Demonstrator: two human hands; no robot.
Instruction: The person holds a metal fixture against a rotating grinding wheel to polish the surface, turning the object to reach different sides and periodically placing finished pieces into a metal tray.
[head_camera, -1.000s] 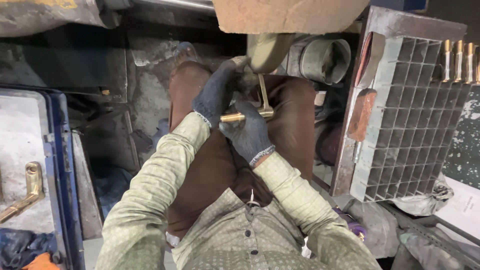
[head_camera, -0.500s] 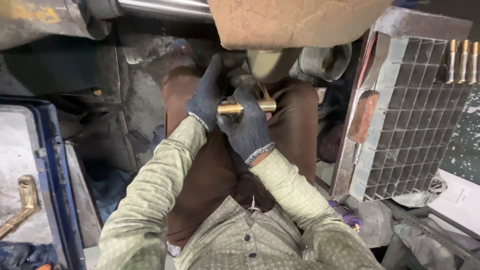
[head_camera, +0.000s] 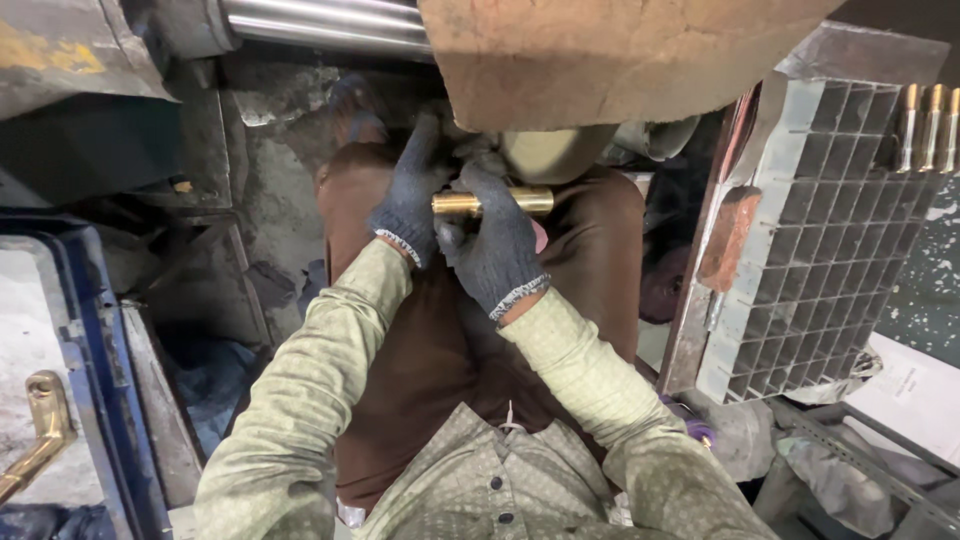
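Brass rod (head_camera: 492, 203) probably hidden mid-length.

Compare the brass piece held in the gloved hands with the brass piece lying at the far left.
The held brass rod is straight and lies level across the lap; the bent brass piece at the left has a curved end and slants. The rod is in the grip of the left hand and right hand, partly covered; the bent piece lies untouched on a pale surface. Both are shiny, golden metal.

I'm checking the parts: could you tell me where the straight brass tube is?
In the head view, the brass tube lies crosswise at centre, gripped by both gloved hands, left hand and right hand.
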